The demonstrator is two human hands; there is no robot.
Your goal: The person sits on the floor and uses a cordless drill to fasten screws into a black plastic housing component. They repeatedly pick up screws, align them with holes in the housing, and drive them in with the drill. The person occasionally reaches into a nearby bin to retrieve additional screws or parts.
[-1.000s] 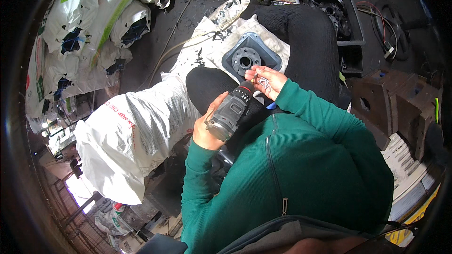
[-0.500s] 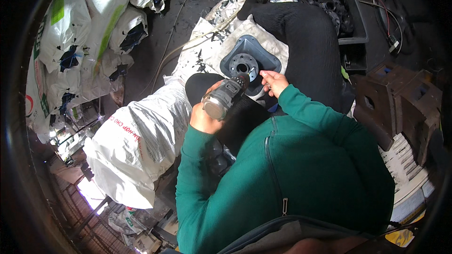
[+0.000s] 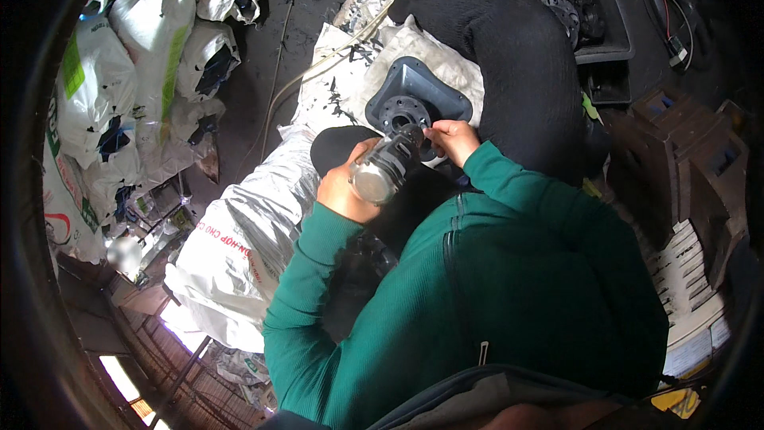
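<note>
My left hand point(image 3: 342, 188) is wrapped round a dark cordless drill point(image 3: 382, 171) with a pale round rear end. Its front end points away from me, down toward the round hub with bolt holes point(image 3: 390, 110) on a grey flared plastic part point(image 3: 434, 86). This part rests between my legs on pale cloth. The fingertips of my right hand point(image 3: 454, 141) are pinched together at the hub's right edge, beside the drill's front. What they hold, if anything, is too small to make out. The drill hides the tip of its bit.
A white sack point(image 3: 231, 259) lies at my left, and several stuffed white sacks point(image 3: 151, 40) are piled beyond it. A dark bin point(image 3: 609, 40) of black round parts stands at the far right. Brown metal blocks point(image 3: 660, 159) sit at the right. Cables cross the floor.
My right hand has moved left, in toward the hub and the drill's front, its fingers now at the hub's edge. My left hand still holds the drill. The whole view has shifted slightly.
</note>
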